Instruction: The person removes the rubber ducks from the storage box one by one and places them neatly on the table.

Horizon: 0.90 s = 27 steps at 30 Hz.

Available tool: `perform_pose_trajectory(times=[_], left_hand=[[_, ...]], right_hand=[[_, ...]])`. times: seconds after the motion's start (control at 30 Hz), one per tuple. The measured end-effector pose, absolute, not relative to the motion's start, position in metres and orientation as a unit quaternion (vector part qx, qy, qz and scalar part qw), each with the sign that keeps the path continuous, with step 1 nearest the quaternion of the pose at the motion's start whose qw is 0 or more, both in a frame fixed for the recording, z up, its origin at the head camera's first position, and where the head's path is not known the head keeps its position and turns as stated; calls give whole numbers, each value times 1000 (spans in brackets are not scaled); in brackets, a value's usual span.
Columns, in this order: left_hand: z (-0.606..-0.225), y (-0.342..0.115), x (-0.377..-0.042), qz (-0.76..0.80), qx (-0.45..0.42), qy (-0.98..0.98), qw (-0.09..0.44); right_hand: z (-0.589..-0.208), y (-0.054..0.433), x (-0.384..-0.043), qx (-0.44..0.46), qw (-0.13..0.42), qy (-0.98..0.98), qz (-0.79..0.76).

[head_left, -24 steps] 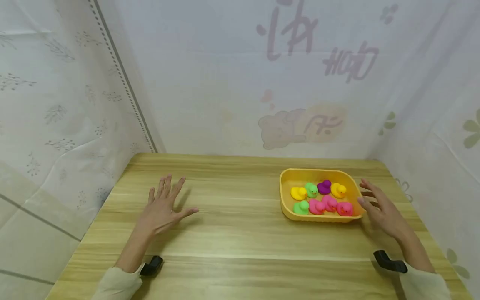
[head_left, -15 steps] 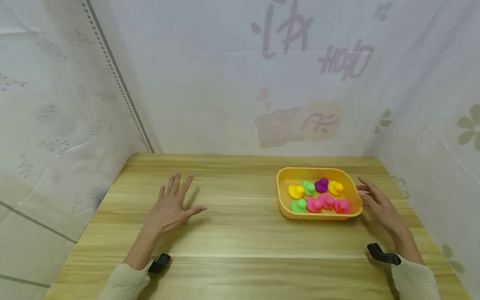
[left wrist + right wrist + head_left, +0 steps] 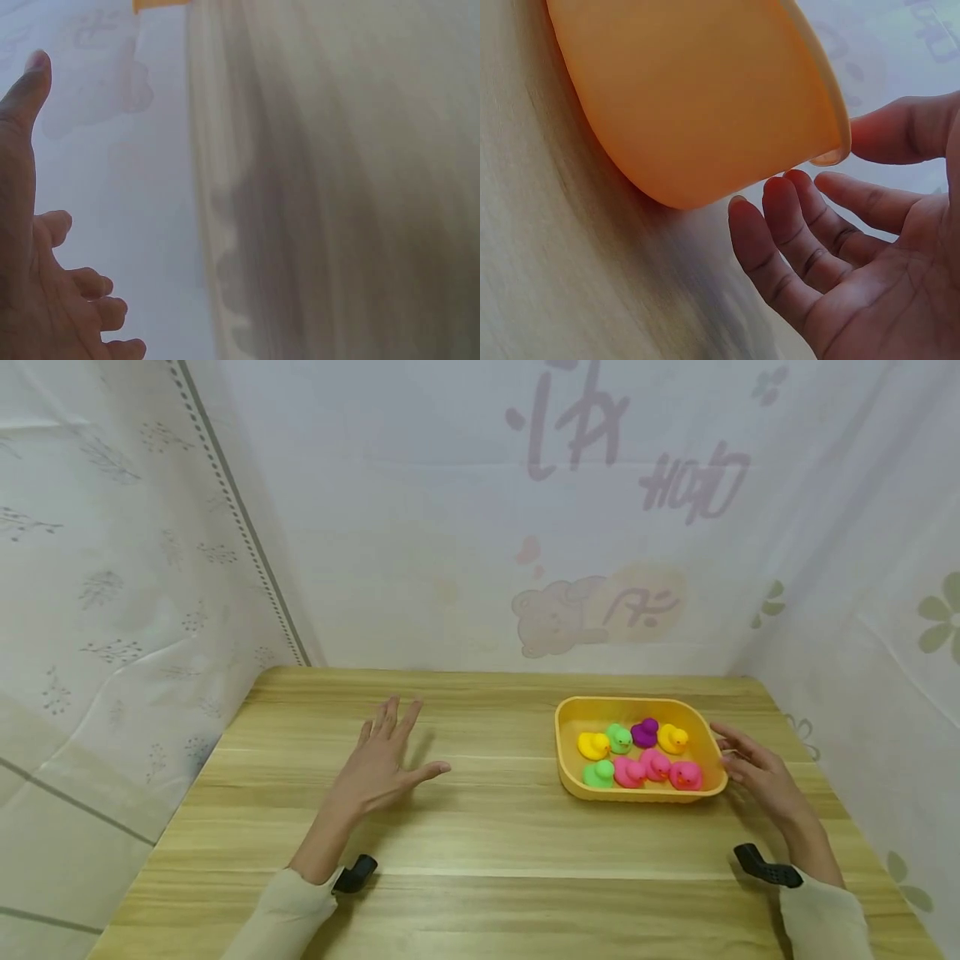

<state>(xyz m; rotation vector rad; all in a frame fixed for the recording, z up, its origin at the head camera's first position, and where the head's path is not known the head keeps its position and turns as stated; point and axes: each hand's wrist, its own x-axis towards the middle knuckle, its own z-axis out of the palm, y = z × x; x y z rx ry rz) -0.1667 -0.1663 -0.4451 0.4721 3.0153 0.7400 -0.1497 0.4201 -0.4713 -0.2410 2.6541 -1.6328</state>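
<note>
A yellow basket stands at the right of the wooden table and holds several toy ducks: yellow ducks, green ducks, pink ducks and a purple duck. At its right end is my right hand; in the right wrist view the thumb meets the rim and the loosely bent fingers lie close to the outer wall. Whether those fingertips touch the wall I cannot tell. My left hand, fingers spread and holding nothing, hovers over the table left of the basket. Only a basket corner shows in the left wrist view.
The wooden table has its far edge against a printed white cloth. Similar cloth hangs at the left and right sides. A black wrist device sits on the left wrist, another black wrist device on the right.
My left hand has moved right over the table, nearer the basket, fingers still spread. My right hand has stayed at the basket's right end, shifting slightly closer. The basket and ducks keep their places.
</note>
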Motion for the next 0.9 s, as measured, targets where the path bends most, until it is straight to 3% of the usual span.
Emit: perform_pose_trajectory(times=[0.9], left_hand=[[-439, -105, -186, 397, 146, 906, -14]], right_hand=[[-469, 421, -149, -60, 42, 811, -581]])
